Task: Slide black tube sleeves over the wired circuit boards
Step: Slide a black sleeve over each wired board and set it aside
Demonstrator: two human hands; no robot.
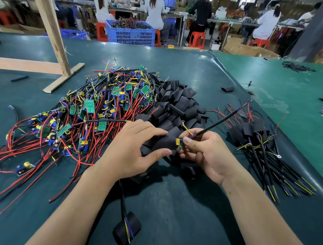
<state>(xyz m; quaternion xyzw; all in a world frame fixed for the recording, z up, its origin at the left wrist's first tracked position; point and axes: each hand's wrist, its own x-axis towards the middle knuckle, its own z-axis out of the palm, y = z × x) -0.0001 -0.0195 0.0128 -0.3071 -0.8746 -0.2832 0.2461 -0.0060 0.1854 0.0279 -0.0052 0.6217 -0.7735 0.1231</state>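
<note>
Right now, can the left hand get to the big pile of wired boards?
Probably yes: the left hand sits right beside the pile of wired boards, nothing between, though it is pinching a black sleeve.

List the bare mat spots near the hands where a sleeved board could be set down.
Free: mat between the forearms, right of the sleeved board lying near the front edge; far mat beyond the sleeve pile. Crowded: wired boards heap on the left, finished bundle on the right, sleeves under the left hand and right hand.

Head-height, forward-down, close over table (172,205)
</note>
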